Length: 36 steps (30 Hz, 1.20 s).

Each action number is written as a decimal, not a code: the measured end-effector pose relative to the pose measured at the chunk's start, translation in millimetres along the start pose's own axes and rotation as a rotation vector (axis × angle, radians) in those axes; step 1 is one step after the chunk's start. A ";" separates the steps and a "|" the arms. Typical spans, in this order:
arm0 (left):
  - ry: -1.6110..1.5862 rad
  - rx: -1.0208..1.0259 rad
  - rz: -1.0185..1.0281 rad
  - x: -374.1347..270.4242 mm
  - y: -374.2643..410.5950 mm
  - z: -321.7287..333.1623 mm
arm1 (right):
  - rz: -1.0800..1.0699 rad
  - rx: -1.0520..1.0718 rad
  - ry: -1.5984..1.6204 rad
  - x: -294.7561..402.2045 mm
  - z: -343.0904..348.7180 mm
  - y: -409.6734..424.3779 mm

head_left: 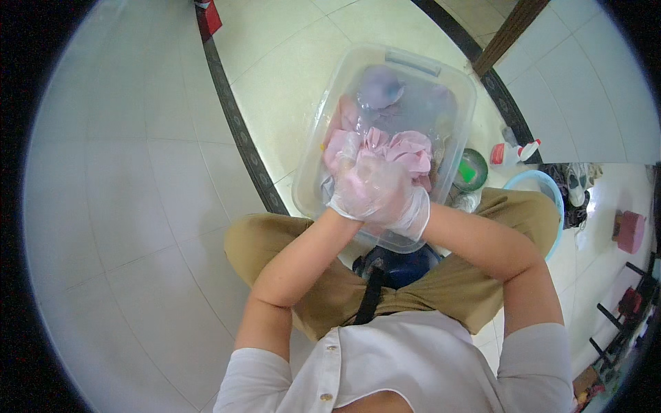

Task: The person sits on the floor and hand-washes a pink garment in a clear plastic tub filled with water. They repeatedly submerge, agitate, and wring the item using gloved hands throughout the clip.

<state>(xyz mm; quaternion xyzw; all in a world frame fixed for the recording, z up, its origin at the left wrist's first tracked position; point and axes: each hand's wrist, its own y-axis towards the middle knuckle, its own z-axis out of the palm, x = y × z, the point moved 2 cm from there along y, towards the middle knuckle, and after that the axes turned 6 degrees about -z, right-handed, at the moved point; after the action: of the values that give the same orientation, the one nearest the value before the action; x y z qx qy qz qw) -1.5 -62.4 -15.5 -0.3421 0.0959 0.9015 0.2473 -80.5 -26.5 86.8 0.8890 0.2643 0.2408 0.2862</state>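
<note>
Both of my hands wear transparent disposable plastic gloves and meet over a translucent plastic storage bin (pixel 302 178) between my knees. My left hand (pixel 349 187) presses against wet pink cloth (pixel 410 149), which bunches up beyond the fingers. Crossing close against it, my right hand (pixel 393 188) grips the same cloth; its fingers overlap the left hand and are partly hidden. Water fills the bin around the cloth. A pale purple cloth (pixel 379 86) bulges above the water at the far end, and further cloth lies submerged and indistinct.
Right of the bin are a round bowl (pixel 478 164) with a green block (pixel 466 171), a white bottle (pixel 508 155) with a red label, and a light blue basin (pixel 552 180) beside my knee. Shoes (pixel 576 186) and a pink box-like object (pixel 631 232) lie farther right. A tiled wall (pixel 129 180) rises at left.
</note>
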 end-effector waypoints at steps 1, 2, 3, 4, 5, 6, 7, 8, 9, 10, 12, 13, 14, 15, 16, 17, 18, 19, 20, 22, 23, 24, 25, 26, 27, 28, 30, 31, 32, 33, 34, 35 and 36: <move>0.388 -0.104 0.087 0.0 -2.8 0.4 | -0.019 0.061 -0.032 1.0 -5.4 2.8; 0.424 -0.175 0.057 -0.5 -6.2 -0.8 | -0.015 0.227 -0.098 -13.8 -14.3 7.9; 0.447 -0.235 0.022 -3.9 -4.9 7.6 | 0.011 0.386 -0.180 -31.8 -21.3 11.8; 0.109 -0.249 -0.150 -20.6 2.1 46.3 | 0.338 0.395 0.135 -57.3 -21.4 4.8; -0.068 -0.253 -0.263 -35.5 2.1 68.2 | 0.641 0.366 0.469 -78.8 -16.8 -0.9; -0.246 -0.279 -0.376 -49.5 1.1 88.2 | 0.925 0.317 0.823 -94.6 -9.2 -9.8; -0.224 -0.272 -0.403 -57.0 -0.5 87.0 | 0.885 0.165 0.901 -105.6 -8.2 -13.6; -0.204 -0.263 -0.431 -65.3 -0.7 84.9 | 0.840 0.013 0.970 -115.4 -7.8 -18.3; -0.184 -0.268 -0.444 -73.4 -0.4 83.3 | 0.780 -0.125 1.047 -123.5 -7.3 -18.9; -0.234 -0.251 -0.479 -72.0 0.4 72.2 | 0.931 -0.188 1.347 -128.9 -6.3 -21.2; -0.165 -0.201 -0.399 -47.8 5.8 59.1 | 0.943 -0.297 1.304 -139.3 -4.5 -23.3; -0.131 -0.180 -0.358 -36.0 6.0 49.0 | 0.950 -0.347 1.284 -139.9 -5.6 -23.2; -0.114 -0.194 -0.374 -28.2 5.2 37.4 | 0.934 -0.387 1.313 -137.6 -5.2 -22.6; -0.099 -0.208 -0.394 -18.8 4.9 26.1 | 0.920 -0.427 1.339 -130.2 -5.2 -19.5; -0.115 -0.228 -0.401 -17.4 7.7 28.2 | 0.889 -0.433 1.301 -116.5 -6.4 -13.7; -0.132 -0.248 -0.407 -15.5 9.0 29.3 | 0.823 -0.401 1.185 -96.8 -7.3 -9.4; -0.022 -0.204 -0.386 -18.1 10.6 30.0 | 0.686 -0.348 0.994 -71.2 -11.5 -1.3; 0.082 -0.155 -0.366 -17.7 12.9 31.6 | 0.493 -0.290 0.735 -45.8 -15.4 2.3; 0.195 -0.118 -0.342 -20.5 11.8 30.7 | 0.299 -0.263 0.472 -20.8 -14.5 5.2; 0.388 -0.034 -0.314 -12.5 6.9 30.4 | 0.106 -0.084 0.177 -11.8 -7.0 1.4; 0.484 0.008 -0.299 -8.8 4.4 29.9 | 0.114 0.044 0.106 -24.8 -1.4 3.1; 0.421 -0.049 -0.304 -9.8 1.5 27.4 | 0.160 0.120 0.103 -40.2 6.2 4.4; 0.349 -0.090 -0.309 -7.5 2.1 30.2 | 0.279 0.080 0.180 -57.4 9.1 2.2; 0.107 -0.221 -0.341 -5.7 -1.8 31.7 | 0.351 0.011 0.234 -64.7 13.6 -1.6; 0.099 -0.254 -0.330 -7.7 -4.3 27.1 | 0.371 -0.127 0.248 -65.2 18.7 -5.4; 0.090 -0.293 -0.319 -9.6 -9.7 20.4 | 0.054 0.069 0.122 -38.3 -3.5 0.8; 0.216 -0.284 -0.296 -12.8 -5.0 13.0 | -0.032 -0.155 0.239 -11.2 2.3 -8.3; 0.201 -0.308 -0.329 -12.0 -6.4 13.4 | -0.077 -0.111 0.195 -14.0 1.3 -13.0; 0.183 -0.334 -0.362 -11.1 -7.6 13.6 | -0.122 -0.066 0.155 -17.0 0.2 -17.2; 0.019 -0.420 -0.438 -17.8 -8.6 34.5 | 0.087 -0.012 0.332 -35.6 -11.0 -11.4; -0.080 -0.424 -0.490 -27.4 -8.0 44.6 | 0.293 0.037 0.513 -53.0 -19.0 -0.7; -0.189 -0.418 -0.549 -34.0 -4.2 57.4 | 0.507 0.088 0.676 -70.8 -23.4 3.3; -0.234 -0.335 -0.591 -47.0 -0.3 60.7 | 0.506 0.195 0.698 -86.9 -13.2 0.1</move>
<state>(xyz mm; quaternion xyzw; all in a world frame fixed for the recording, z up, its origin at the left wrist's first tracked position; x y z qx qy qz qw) -5.6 -59.3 61.1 -0.2855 -0.1850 0.8273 0.4469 -152.7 -74.4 72.4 0.8139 0.1405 0.5632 0.0263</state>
